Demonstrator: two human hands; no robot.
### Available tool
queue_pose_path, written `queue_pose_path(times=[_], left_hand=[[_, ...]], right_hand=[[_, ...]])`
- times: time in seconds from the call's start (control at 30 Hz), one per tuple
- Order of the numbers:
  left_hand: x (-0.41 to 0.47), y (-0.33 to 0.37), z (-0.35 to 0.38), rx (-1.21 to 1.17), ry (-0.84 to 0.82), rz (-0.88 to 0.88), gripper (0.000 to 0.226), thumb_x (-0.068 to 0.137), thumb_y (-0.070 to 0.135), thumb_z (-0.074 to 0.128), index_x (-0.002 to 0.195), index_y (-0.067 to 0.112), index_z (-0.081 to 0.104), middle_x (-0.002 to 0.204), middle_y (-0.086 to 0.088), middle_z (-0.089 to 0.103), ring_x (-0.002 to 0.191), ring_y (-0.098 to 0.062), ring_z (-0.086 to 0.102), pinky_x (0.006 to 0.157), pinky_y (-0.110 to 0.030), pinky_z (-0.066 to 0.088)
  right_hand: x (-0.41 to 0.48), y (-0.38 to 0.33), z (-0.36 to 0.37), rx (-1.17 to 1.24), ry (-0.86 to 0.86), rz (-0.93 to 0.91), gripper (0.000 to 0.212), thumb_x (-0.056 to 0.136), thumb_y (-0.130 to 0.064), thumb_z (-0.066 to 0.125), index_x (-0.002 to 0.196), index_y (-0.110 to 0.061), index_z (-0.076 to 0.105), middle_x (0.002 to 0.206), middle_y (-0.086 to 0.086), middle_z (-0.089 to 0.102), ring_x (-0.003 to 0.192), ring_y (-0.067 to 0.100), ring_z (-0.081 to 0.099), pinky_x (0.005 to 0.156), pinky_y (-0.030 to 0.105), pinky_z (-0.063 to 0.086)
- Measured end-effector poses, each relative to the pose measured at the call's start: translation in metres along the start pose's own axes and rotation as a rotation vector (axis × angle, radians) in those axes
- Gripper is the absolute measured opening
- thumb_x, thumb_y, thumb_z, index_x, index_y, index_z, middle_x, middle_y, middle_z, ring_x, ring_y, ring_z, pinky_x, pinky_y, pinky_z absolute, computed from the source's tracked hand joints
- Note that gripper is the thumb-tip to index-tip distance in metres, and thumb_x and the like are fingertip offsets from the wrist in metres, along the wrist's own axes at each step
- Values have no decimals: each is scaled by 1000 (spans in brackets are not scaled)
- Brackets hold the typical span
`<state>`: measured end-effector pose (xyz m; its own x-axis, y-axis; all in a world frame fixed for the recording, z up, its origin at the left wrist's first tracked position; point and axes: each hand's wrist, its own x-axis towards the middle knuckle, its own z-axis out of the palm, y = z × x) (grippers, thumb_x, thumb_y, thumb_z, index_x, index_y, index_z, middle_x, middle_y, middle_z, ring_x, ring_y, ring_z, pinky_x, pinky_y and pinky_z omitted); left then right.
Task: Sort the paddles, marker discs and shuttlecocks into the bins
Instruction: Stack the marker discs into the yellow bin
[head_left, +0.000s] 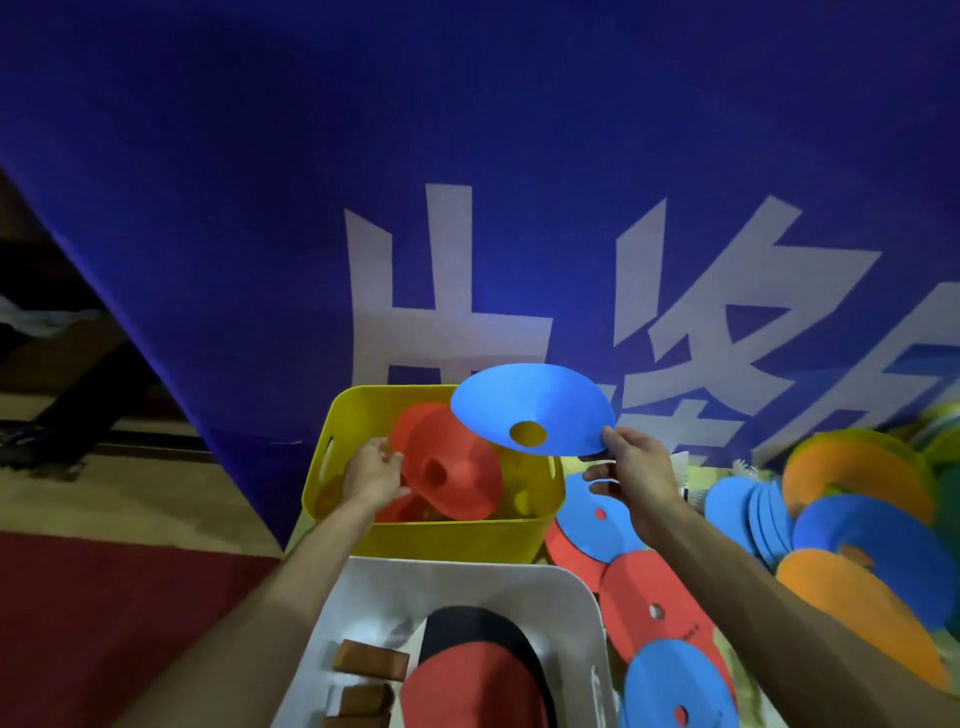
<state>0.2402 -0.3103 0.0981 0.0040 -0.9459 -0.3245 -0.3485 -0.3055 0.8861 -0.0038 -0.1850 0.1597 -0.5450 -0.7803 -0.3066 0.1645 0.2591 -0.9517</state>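
- White bin (467, 571) nearest, with a red-and-black paddle (467, 670) inside; loose discs (654, 587) lying just right of it.
- Farther up, right grip (636, 467) pinching the near-right rim of a blue marker disc (524, 400); left grip (371, 475) pinching a red disc (467, 457) down in the yellow bin (441, 538).
- Tilted, hanging over that bin's far right corner; probably just leftward and down to drop in.

Blue disc (530, 402); red discs (460, 457), yellow bin (441, 539); white bin (467, 570); white-lettered blue banner (208, 156)
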Motion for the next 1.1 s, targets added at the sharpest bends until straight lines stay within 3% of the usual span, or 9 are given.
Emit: queue_pose_path(times=[0.07, 0.13, 0.23, 0.43, 0.6, 0.83, 0.97, 1.1], left_hand=[[7, -6, -6, 71, -31, 1, 46, 95, 10, 50, 140, 4, 40, 131, -16, 54, 102, -33, 62, 89, -48, 53], [14, -12, -13, 126, -45, 22, 49, 93, 11, 50, 141, 6, 40, 136, -14, 52, 116, -32, 56, 97, -49, 48], [12, -12, -23, 98, -51, 39, 47, 92, 8, 50, 139, 9, 44, 135, -13, 52, 120, -30, 54, 99, -48, 47], [-4, -11, -44, -20, 7, 153, 26, 94, 11, 49, 116, 19, 59, 116, -12, 62, 108, -28, 61, 97, -48, 48], [-23, -5, -60, -85, 37, 201, 18, 88, 19, 54, 98, 33, 60, 101, 0, 63, 101, -25, 64, 93, -49, 51], [-57, 1, -56, -149, -52, 192, 24, 93, 1, 44, 106, 14, 60, 93, -4, 66, 81, -18, 66, 84, -37, 53], [-80, 4, -33, -156, -162, 185, 25, 93, 1, 45, 96, 19, 62, 92, -5, 69, 80, -17, 67, 79, -30, 53], [-98, 13, -7, -159, -221, 200, 26, 92, -4, 44, 96, 13, 63, 89, -6, 67, 76, -16, 66, 73, -26, 53]], right_hand=[[-2, -2, 8, -12, -14, -2, 23, 101, -18, 42, 107, -3, 59, 79, 13, 65, 52, 18, 56, 45, 24, 47], [-2, -2, 17, -31, -33, 5, 23, 101, -18, 43, 107, -3, 59, 78, 12, 64, 54, 19, 56, 45, 24, 47], [-2, 0, 32, -73, -68, 21, 25, 101, -19, 43, 108, -2, 60, 77, 13, 64, 55, 19, 56, 48, 26, 47], [-2, 6, 62, -154, -109, 29, 24, 101, -21, 43, 110, -4, 58, 78, 11, 64, 53, 18, 56, 47, 26, 47], [-1, 16, 85, -252, -130, 29, 28, 101, -26, 43, 107, -6, 61, 78, 10, 67, 50, 17, 59, 50, 29, 50], [-6, 27, 77, -379, -163, 101, 19, 97, -9, 45, 110, -3, 57, 82, 10, 68, 53, 20, 60, 43, 24, 47], [-11, 27, 50, -349, -154, 100, 17, 97, -9, 45, 107, -3, 58, 83, 10, 67, 55, 20, 59, 45, 24, 46], [-16, 29, 16, -300, -131, 106, 17, 97, -9, 46, 106, -3, 58, 86, 11, 67, 56, 20, 60, 50, 25, 47]])
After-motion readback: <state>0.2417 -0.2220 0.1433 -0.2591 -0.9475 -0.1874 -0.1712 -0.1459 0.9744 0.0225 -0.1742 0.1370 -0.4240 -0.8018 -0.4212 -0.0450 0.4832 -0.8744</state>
